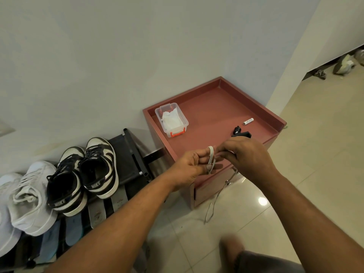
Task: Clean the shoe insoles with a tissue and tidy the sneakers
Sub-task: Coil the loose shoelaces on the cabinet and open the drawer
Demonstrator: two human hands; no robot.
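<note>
Both hands meet over the front edge of the red cabinet (216,107). A white shoelace (211,156) is looped round the fingers of my left hand (189,166), which grips it. My right hand (246,154) pinches the same lace, whose loose end (213,201) hangs down to the floor. A pair of black and white sneakers (86,170) stands on the black shoe rack (128,154), with white sneakers (27,196) to their left. Several insoles (96,211) lie along the rack's front. A clear box of tissues (171,119) sits on the cabinet top.
A battery (248,121) and a small black object (241,133) lie on the cabinet top near my right hand. The cabinet stands against the wall. Tiled floor (295,174) spreads to the right, with more shoes (343,65) far back. My knee (256,259) shows at the bottom.
</note>
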